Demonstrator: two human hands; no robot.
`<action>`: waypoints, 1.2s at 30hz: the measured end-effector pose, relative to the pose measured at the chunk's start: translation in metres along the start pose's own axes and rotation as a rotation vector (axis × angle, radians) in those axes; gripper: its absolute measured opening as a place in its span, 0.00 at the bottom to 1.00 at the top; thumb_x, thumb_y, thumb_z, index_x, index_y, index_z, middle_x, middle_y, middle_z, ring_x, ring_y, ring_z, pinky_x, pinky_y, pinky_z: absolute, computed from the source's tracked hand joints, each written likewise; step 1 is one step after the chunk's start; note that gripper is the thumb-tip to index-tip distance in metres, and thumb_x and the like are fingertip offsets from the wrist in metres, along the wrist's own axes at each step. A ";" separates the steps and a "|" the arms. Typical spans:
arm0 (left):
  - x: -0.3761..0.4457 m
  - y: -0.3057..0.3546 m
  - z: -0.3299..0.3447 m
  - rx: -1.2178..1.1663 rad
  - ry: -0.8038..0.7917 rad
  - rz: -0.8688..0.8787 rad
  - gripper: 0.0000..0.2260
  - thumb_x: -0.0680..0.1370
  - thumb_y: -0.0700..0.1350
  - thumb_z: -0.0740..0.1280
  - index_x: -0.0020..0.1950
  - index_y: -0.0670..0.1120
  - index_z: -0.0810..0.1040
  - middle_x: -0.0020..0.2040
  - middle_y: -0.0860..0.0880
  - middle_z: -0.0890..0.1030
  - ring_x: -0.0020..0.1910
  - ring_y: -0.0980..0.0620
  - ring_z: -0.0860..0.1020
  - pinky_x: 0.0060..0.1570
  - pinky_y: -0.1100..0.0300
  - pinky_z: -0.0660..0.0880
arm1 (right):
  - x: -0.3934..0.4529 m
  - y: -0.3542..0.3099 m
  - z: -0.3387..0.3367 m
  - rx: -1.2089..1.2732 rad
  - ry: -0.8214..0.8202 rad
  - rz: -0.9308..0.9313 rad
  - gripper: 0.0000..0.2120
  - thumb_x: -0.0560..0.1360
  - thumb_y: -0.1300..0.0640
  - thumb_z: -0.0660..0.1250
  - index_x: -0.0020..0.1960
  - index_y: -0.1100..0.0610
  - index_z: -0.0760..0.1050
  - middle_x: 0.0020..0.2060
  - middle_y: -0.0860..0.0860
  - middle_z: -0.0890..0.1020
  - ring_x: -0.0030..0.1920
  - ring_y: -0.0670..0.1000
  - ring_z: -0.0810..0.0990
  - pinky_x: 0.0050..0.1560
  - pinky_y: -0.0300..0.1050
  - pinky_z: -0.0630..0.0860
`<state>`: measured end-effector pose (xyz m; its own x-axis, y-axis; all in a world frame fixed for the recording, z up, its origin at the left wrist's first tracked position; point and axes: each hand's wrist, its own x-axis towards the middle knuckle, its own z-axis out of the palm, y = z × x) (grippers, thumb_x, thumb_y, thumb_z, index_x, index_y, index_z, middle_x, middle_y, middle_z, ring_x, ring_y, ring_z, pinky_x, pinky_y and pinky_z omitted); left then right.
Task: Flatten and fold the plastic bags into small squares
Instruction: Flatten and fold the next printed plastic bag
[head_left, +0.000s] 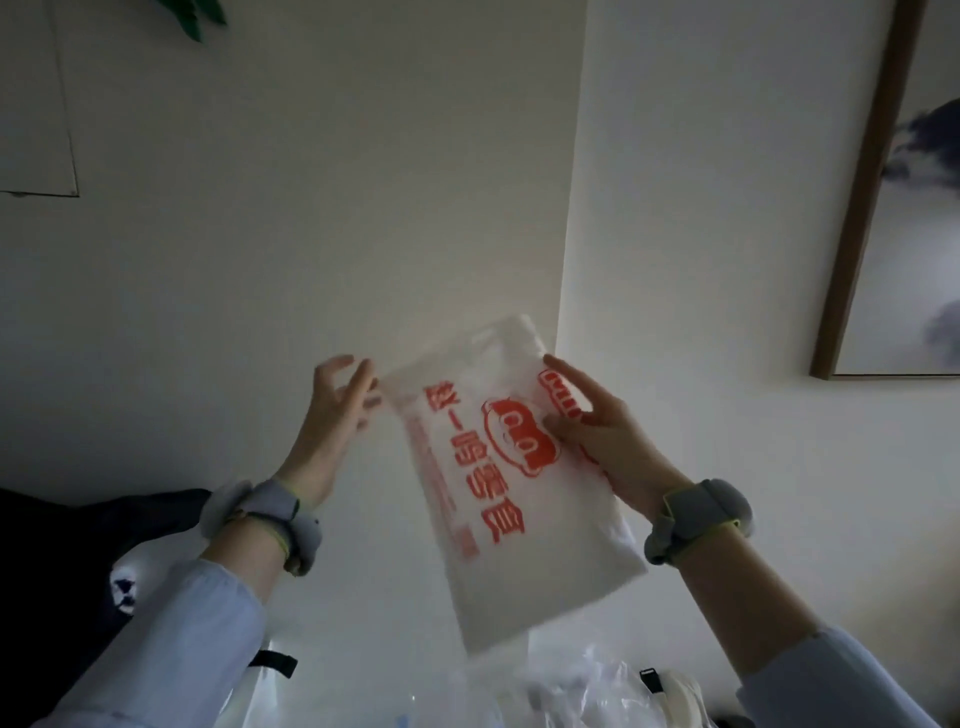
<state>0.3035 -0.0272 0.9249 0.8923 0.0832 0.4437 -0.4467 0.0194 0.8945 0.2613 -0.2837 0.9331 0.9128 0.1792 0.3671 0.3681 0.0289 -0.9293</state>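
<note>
I hold the white printed bag (498, 483) aloft: right hand (597, 431) pinching its right edge, left hand (337, 410) apparently loose-fingered at its left corner. Regrip there, pull taut, then flatten.

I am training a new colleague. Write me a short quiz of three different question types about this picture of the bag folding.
1. True or false: the white bag with red print lies flat on a table.
2. Which hand grips the bag's edge near the red logo?
A. left hand
B. right hand
C. neither
3. Fill in: on the wall at the right hangs a framed ____.

Key:
1. False; it is held up in the air in front of the wall.
2. B; the left hand only has its fingers at the bag's upper left corner.
3. picture
</note>
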 end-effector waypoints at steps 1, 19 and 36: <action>-0.006 -0.003 0.001 -0.081 -0.138 -0.181 0.26 0.74 0.63 0.62 0.66 0.51 0.63 0.63 0.41 0.75 0.47 0.53 0.80 0.45 0.59 0.76 | 0.001 0.001 0.001 -0.013 0.093 -0.048 0.25 0.76 0.68 0.61 0.66 0.45 0.68 0.58 0.58 0.79 0.52 0.59 0.82 0.48 0.55 0.81; -0.026 0.002 0.009 -0.152 -0.554 -0.189 0.21 0.73 0.36 0.65 0.62 0.53 0.74 0.54 0.48 0.83 0.51 0.49 0.82 0.45 0.57 0.80 | -0.006 0.004 -0.017 0.121 -0.151 0.179 0.23 0.70 0.74 0.62 0.64 0.64 0.71 0.58 0.60 0.78 0.56 0.57 0.79 0.55 0.47 0.79; -0.035 -0.006 0.049 0.913 -0.595 0.255 0.32 0.70 0.52 0.72 0.71 0.56 0.62 0.58 0.48 0.80 0.50 0.54 0.77 0.50 0.66 0.72 | -0.003 0.001 0.023 -0.766 -0.177 -0.048 0.16 0.74 0.69 0.62 0.59 0.57 0.76 0.54 0.57 0.80 0.52 0.59 0.80 0.54 0.53 0.77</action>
<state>0.2781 -0.0791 0.9072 0.7801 -0.5139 0.3569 -0.6232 -0.6890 0.3700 0.2547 -0.2615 0.9298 0.8749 0.3502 0.3345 0.4843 -0.6340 -0.6029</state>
